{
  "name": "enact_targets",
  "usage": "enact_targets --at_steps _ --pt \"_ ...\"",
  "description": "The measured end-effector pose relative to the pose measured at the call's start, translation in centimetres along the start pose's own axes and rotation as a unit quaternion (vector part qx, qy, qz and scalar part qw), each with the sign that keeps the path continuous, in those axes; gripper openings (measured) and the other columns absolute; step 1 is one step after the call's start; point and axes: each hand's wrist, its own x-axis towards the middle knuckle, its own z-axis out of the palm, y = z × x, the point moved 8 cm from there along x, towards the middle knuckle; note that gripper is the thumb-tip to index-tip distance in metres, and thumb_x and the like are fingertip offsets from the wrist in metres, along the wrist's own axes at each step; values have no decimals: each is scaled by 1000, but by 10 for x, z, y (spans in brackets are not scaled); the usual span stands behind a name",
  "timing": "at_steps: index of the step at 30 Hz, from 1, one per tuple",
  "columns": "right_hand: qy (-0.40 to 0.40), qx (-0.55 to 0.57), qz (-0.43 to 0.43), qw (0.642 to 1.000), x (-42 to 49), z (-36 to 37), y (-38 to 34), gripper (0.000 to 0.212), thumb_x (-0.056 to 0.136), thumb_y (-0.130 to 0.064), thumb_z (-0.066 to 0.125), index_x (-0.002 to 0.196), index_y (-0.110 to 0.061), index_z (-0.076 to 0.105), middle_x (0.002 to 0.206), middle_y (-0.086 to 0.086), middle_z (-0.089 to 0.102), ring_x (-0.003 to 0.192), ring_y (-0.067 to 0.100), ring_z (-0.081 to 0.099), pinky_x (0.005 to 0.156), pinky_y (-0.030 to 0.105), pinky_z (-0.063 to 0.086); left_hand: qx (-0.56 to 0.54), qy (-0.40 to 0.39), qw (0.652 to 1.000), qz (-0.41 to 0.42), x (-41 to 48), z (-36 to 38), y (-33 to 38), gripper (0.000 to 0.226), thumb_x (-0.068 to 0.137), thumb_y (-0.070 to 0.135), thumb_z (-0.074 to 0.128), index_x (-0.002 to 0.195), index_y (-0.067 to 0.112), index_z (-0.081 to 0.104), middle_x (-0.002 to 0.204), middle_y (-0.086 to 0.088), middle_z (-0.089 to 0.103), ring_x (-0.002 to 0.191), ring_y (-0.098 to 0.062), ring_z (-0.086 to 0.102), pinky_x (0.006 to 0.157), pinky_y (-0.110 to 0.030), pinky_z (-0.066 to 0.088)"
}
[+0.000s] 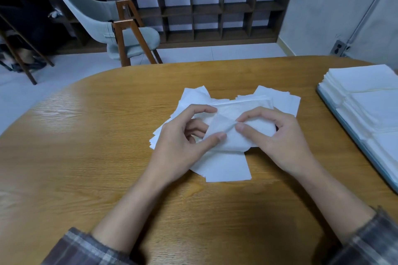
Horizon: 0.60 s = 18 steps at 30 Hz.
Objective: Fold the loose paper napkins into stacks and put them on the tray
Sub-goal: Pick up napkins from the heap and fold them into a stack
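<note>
Two hands work one napkin (224,133) above a loose pile (226,168) at the table's (86,146) middle. The left hand (181,146) pinches its left part; the right hand (277,135) pinches the crease. The pile's count cannot be told. Three folded stacks (366,97) show on one tray (336,114), far right. No writing is legible.

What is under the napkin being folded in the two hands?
Under the held napkin lies the loose napkin pile, fanned out on the wooden table. The left hand and right hand cover the pile's middle, so its depth is hidden.
</note>
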Motion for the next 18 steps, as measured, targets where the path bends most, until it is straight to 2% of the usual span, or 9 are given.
enact_targets --at_steps 2,5,7,10,12,15,16,18 --pt "4 19 13 1000 0 -2 1 9 89 -15 82 89 -23 77 92 -17 75 93 1 66 81 9 43 35 -33 999 -15 2 3 -5 35 83 21 90 111 30 70 84 5 77 77 -14 68 68 -34 47" --pt "7 42 24 999 0 -3 2 9 90 -12 80 89 -20 78 93 -14 76 94 2 68 81 11 45 72 -54 996 -17 3 1 -8 20 85 19 89 97 27 75 87 11 77 78 -8 66 68 -35 48" --pt "11 51 25 998 1 -3 4 8 91 -11 80 89 -19 78 94 -11 77 96 3 69 85 13 46 92 -56 994 -17 3 -2 -8 11 88 22 86 84 25 76 79 15 72 68 0 57 64 -26 40" --pt "35 71 36 996 2 -8 7 6 91 -13 80 90 -18 78 95 -13 77 99 2 69 89 14 46 110 -56 992 -41 1 -5 -9 21 92 28 82 75 19 72 65 16 58 53 1 46 55 -14 30" --pt "59 92 57 992 4 -14 13 3 90 -17 81 90 -19 79 99 -12 78 103 5 70 94 23 48 106 -54 992 -48 1 -7 -7 25 93 30 80 74 18 71 66 15 59 54 2 47 55 -17 30" --pt "69 141 85 984 5 -17 22 9 86 -26 86 91 -23 80 107 -5 78 114 24 70 111 52 48 67 -11 997 -22 3 -17 0 15 95 28 78 83 20 76 82 8 73 74 -5 60 71 -33 45" --pt "63 157 92 981 5 -16 25 12 84 -29 86 93 -23 79 110 -1 77 116 30 70 113 57 45 46 12 999 -12 3 -21 2 10 96 27 77 88 21 78 85 8 75 79 -6 63 74 -31 47" --pt "41 177 108 977 6 -12 27 17 82 -29 88 94 -22 78 114 5 77 117 35 70 113 57 45 18 51 999 2 3 -29 5 5 96 25 78 93 21 79 89 10 78 86 -7 70 76 -30 52"
